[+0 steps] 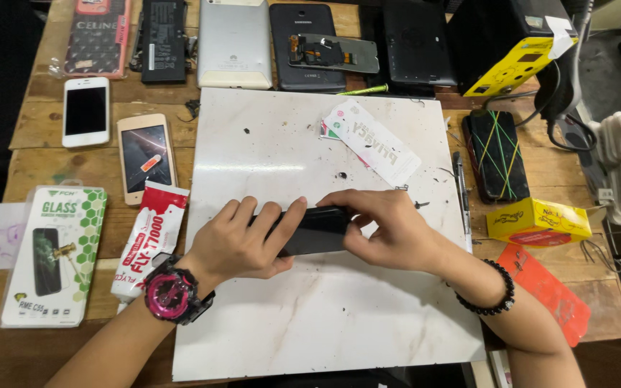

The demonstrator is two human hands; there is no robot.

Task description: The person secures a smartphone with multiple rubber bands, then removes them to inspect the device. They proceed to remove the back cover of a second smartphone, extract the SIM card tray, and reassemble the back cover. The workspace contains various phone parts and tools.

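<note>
Phone (318, 230), black, flat on white slab (325, 316), gripped by left hand (242, 241) and right hand (389, 230) at either end; white label strip (371, 140) above; red-white glue pack (149, 241) left; green-white glass box (55, 255) beyond; yellow box (538, 221) right; red tag (548, 291) below it.

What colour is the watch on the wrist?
The round wristwatch is pink with a black strap, seen from the head view.

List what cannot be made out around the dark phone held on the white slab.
- Head view: the flat black phone is mostly covered by the left hand and right hand; its face is not readable.
- Whether it rests on the white marble-like slab or is lifted: cannot tell.
- Black tablet: top cut off by the frame edge.
</note>
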